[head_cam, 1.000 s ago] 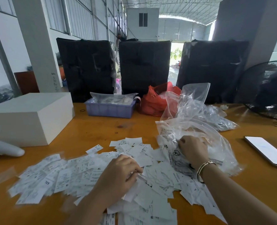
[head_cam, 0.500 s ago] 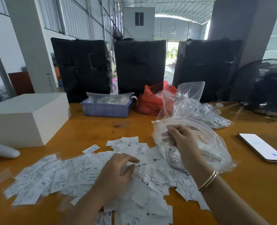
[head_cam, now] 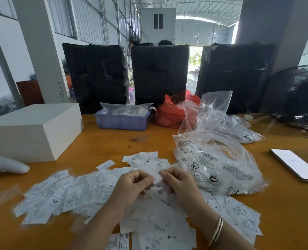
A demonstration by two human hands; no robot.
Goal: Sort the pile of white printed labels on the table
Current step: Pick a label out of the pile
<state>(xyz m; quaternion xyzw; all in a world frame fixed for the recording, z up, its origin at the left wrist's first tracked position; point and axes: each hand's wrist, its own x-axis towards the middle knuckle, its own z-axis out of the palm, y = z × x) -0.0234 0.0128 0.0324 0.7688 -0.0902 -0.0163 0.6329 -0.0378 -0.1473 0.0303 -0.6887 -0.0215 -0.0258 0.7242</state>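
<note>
- head: labels (head_cam: 73, 197) lie spread across the table (head_cam: 113, 141) from 9 to 5 o'clock.
- left hand (head_cam: 131, 186) and right hand (head_cam: 180, 183), both curled, seem to pinch one label (head_cam: 155, 175) between them; blurred.
- labels look thin, light, floppy, slippery: pinch an edge.

Both hands, left hand (head_cam: 131, 184) and right hand (head_cam: 178, 183), pinch one label (head_cam: 155, 175) above the labels pile (head_cam: 73, 193).

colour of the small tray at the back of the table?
Pale purple-blue tray, seen in the head view.
</note>
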